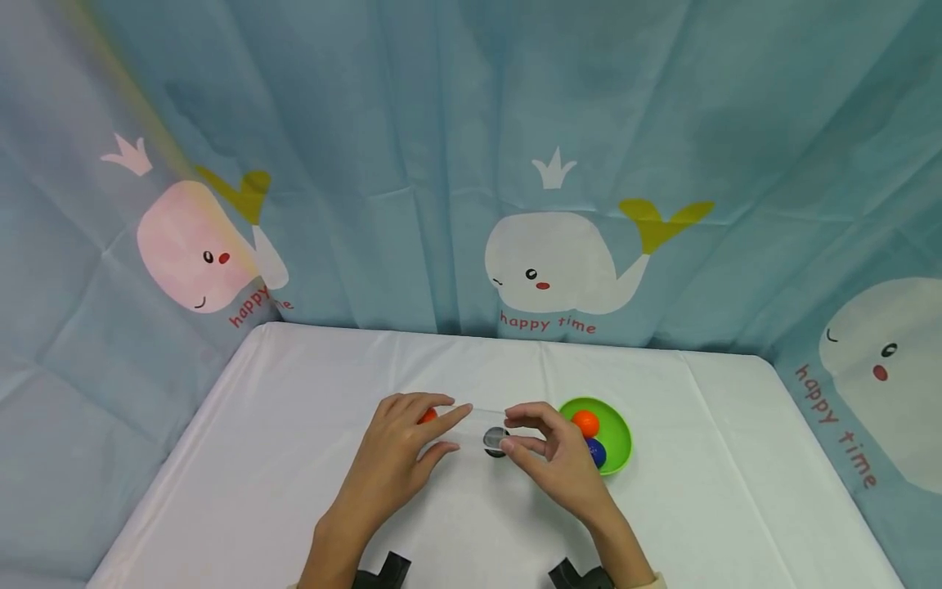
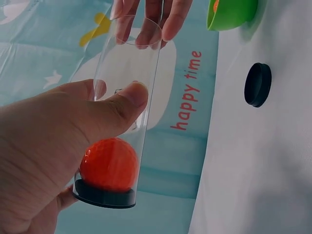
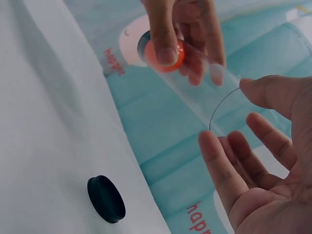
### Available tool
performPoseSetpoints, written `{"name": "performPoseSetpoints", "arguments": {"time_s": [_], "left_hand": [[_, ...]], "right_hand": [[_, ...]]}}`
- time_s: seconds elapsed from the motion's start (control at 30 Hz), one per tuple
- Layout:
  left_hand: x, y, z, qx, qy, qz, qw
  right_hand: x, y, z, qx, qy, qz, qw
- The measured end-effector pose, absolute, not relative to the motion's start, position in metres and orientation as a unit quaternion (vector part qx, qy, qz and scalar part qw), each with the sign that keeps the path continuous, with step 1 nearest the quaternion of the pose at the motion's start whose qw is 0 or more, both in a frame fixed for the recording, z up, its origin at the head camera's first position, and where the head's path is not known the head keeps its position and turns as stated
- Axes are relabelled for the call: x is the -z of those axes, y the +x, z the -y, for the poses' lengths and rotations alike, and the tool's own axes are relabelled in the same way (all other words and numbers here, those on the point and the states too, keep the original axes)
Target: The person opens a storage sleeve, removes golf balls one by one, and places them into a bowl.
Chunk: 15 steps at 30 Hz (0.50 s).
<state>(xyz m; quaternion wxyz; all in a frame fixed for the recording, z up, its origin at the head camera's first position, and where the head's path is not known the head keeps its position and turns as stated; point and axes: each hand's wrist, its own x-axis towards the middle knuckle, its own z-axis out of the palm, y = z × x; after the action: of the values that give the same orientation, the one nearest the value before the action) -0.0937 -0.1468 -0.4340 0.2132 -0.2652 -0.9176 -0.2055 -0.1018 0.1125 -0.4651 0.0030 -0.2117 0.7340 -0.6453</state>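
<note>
Gripped by our left hand (image 1: 397,446), its open right rim pinched by our right hand (image 1: 553,451), the clear tube (image 2: 126,68) hangs over the white table (image 1: 699,507), an orange ball (image 2: 109,163) inside its left end. Below, we see a black cap (image 2: 258,85) (hollow side showing); to the right, a green bowl (image 1: 618,432).

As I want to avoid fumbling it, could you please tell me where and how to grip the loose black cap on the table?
Pinch the black cap by opposite sides of its round rim, probably from above and the near side: it lies flat on the tablecloth, edge free all round, while the clear tube overlaps it in the head view.
</note>
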Motion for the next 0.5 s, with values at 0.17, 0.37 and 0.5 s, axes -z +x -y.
{"name": "performPoseSetpoints", "arguments": {"time_s": [0.17, 0.37, 0.5], "left_hand": [[0.431, -0.0915, 0.1457, 0.201, -0.264, 0.918, 0.219], [0.4276, -0.0892, 0.1448, 0.19, -0.261, 0.92, 0.224], [0.4261, -0.0884, 0.1444, 0.186, -0.258, 0.921, 0.227]], "right_hand": [[0.4657, -0.1022, -0.1125, 0.658, -0.21, -0.723, 0.015], [0.4662, -0.102, -0.1113, 0.673, -0.197, -0.712, 0.028], [0.4705, -0.1036, -0.1102, 0.686, -0.193, -0.701, 0.036]]}}
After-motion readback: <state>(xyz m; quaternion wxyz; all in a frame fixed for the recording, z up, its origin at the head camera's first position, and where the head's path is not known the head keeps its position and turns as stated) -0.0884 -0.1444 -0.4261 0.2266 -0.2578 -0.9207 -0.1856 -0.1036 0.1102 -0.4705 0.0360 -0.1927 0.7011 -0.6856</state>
